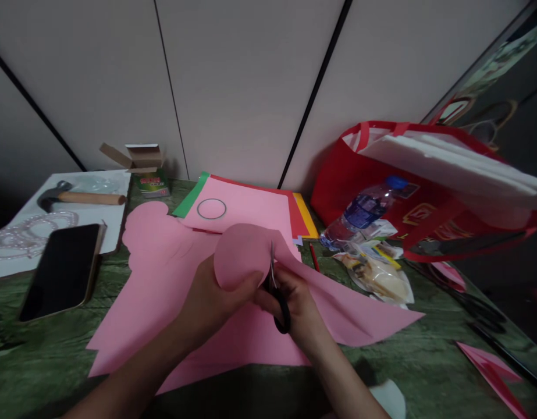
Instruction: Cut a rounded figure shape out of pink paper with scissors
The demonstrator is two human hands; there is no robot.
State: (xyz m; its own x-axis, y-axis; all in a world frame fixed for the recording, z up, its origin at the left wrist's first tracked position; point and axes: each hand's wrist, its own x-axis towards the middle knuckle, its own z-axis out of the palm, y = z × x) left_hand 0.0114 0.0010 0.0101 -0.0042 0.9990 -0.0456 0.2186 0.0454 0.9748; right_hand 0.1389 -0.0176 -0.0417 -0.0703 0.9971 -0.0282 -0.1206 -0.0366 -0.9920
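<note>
My left hand (pixel 222 297) grips a rounded piece of pink paper (pixel 242 250), its thumb lying on top and the other fingers hidden underneath. In my right hand (pixel 294 302) is a pair of scissors (pixel 283 314) with black handles, fingers through the loops. The blades point away from me and sit at the edge of the round part, where the paper parts. From there a long pink strip (pixel 351 308) trails off to the right, over my right wrist's side. More pink sheets (pixel 163 314) lie beneath both hands, with a scalloped cut-out (pixel 148 227) at their upper left.
At the left are a black phone (pixel 61 270), a hammer (pixel 85 198), clear beads (pixel 32 233) and an opened small box (pixel 150 180). Coloured sheets and a black ring (pixel 211 208) lie at the back. A water bottle (pixel 359 212), packets (pixel 381 273) and a red bag (pixel 338 180) stand right.
</note>
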